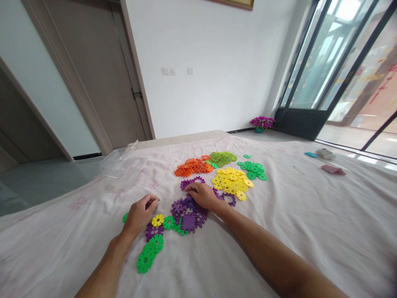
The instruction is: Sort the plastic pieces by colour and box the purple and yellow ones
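My left hand [140, 214] rests on the pale cloth [294, 223], fingers curled loosely, beside a yellow round piece [158, 219] and a purple square piece [153, 231]. I cannot see anything inside its fingers. My right hand [204, 195] lies palm down on a heap of purple plastic pieces [186, 213], fingers bent over them. Green round pieces [149, 253] sit near my left wrist. Farther off lie sorted heaps: orange [192, 167], light green [222, 157], yellow [232, 181] and dark green [253, 170].
An empty clear plastic bag [119, 163] lies at the cloth's far left. At the right are a pink flat object [332, 169], a small white packet [325, 154] and a blue item [310, 155]. A flower pot [262, 123] stands by the glass door.
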